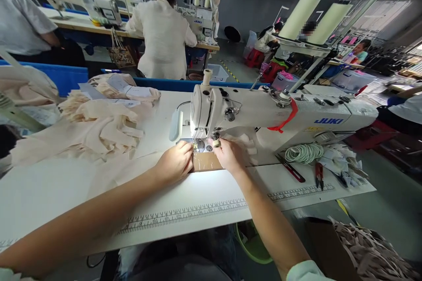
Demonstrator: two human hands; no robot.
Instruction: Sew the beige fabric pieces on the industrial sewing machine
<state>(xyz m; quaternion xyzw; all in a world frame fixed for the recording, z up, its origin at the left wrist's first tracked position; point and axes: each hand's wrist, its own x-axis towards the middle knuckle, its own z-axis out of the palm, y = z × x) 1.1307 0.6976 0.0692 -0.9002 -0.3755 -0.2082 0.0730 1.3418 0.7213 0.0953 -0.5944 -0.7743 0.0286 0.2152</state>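
A white JUKI sewing machine [263, 112] stands on the white table [66, 189]. Both my hands are at its needle area. My left hand [176, 161] is curled with its fingertips touching a small piece by the presser foot [197, 144]. My right hand [227, 153] rests just right of the needle, fingers bent and pinching something small that I cannot make out. A brown taped patch [206, 162] lies between the hands under the machine's lamp light.
Beige fabric pieces [99, 123] are piled at the table's left. A coil of pale cord [303, 153], red snips [290, 169] and pliers [318, 173] lie to the right. A box of fabric strips [369, 250] sits lower right. Other people work at machines behind.
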